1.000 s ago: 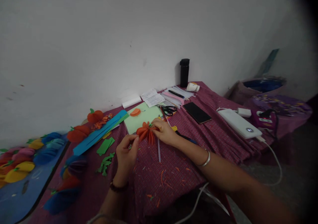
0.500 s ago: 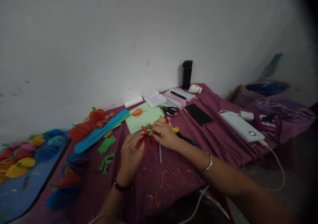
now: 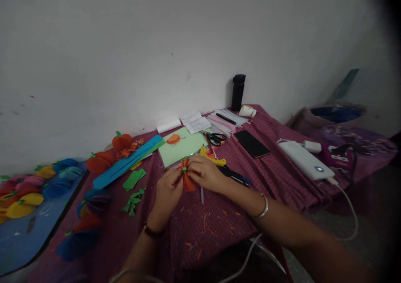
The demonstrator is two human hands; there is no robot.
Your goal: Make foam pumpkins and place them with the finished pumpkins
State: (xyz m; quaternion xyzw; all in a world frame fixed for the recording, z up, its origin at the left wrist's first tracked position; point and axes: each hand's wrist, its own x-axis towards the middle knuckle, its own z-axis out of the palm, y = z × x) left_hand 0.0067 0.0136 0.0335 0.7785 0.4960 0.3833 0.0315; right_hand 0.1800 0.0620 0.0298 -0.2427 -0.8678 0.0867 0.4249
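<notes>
Over the middle of the purple-red checked cloth-covered surface (image 3: 184, 233), the left hand (image 3: 167, 191) and the right hand (image 3: 205, 172) grasp a fanned orange paper pumpkin (image 3: 189, 184) from either side, fingertips pinched in at its top. Its folded paper leaves and a small green paper piece (image 3: 184, 169) at the centre are in place, so it looks nearly complete; whether the green piece is firmly fixed cannot be told. Similar pieces look finished: two rounded orange paper pumpkins (image 3: 102, 161) at the back left, and many-coloured round paper shapes (image 3: 26, 216) with green tops on the blue round-cornered panel (image 3: 19, 249). An orange paper cutout (image 3: 173, 138), lying flat on a pale green sheet (image 3: 169, 154), seems not yet made up, and green paper rectangles (image 3: 134, 179) and curled green paper scraps (image 3: 134, 201) lie uncombined. Among containers, a black cylindrical lidded bottle (image 3: 238, 94) stands upright by the wall, its contents hidden; a small white cup-like container (image 3: 247, 111) lies tipped beside it, its inside unclear; at far right, a dull pink open-topped bag or tub (image 3: 307, 120) shows something dark blue within.
</notes>
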